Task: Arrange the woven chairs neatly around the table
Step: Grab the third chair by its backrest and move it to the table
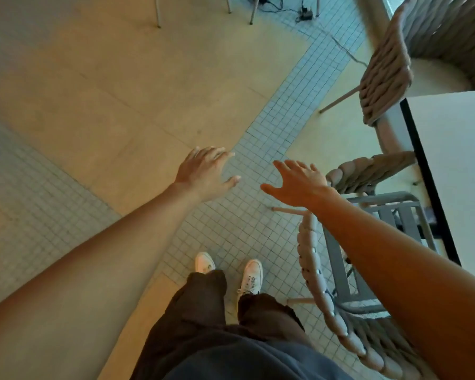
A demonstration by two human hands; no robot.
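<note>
A white table with a dark edge fills the right side. A woven rope chair with a grey slatted seat stands tucked against its near side, just right of my legs. A second woven chair stands further off at the table's far corner, and a third woven chair back shows at the top right. My left hand hangs over the floor with fingers spread, holding nothing. My right hand is also spread and empty, just left of the near chair's woven armrest, not touching it.
Metal legs of other furniture and a black cable with a plug lie on the floor at the top. A strip of small grey tiles crosses the beige floor. My white shoes stand on the tiles.
</note>
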